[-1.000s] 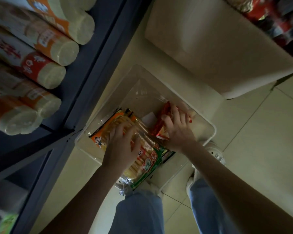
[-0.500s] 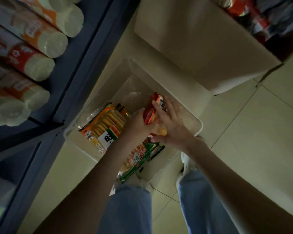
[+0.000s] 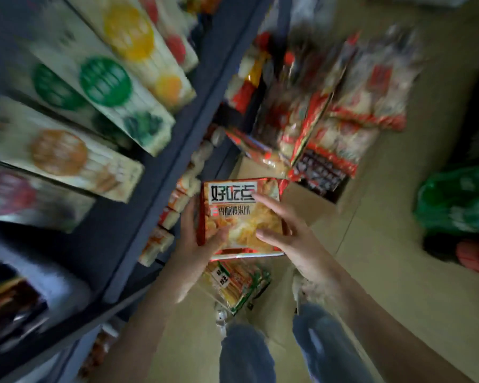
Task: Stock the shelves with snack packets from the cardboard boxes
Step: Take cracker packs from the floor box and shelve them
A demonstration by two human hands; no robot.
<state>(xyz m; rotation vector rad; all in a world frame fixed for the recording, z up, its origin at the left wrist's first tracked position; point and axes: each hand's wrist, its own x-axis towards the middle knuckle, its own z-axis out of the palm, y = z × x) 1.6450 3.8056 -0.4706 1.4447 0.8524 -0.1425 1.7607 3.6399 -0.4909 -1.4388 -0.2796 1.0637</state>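
At the centre of the frame both hands hold a flat red-and-orange foil snack packet (image 3: 239, 217), its printed face turned up toward the camera and its long axis running roughly up and down the frame, with the title end toward the top. A white panel near that end carries large dark characters reading 好吃点; a smaller line beneath is too smeared to read with confidence. The left hand (image 3: 197, 239) grips the packet's left edge, thumb laid across the lower front. The right hand (image 3: 285, 233) clasps the right edge, fingers spread over the face. Just below the packet lies an orange-and-green clear-wrapped biscuit pack (image 3: 235, 283). To the left runs a dark blue metal shelf (image 3: 161, 172) bearing pale cartons with green and orange circles (image 3: 105, 78), blurred by motion. In the upper right, red-and-white snack bags (image 3: 343, 111) stand in an open brown cardboard box (image 3: 310, 200) on the beige tiled floor (image 3: 398, 286).
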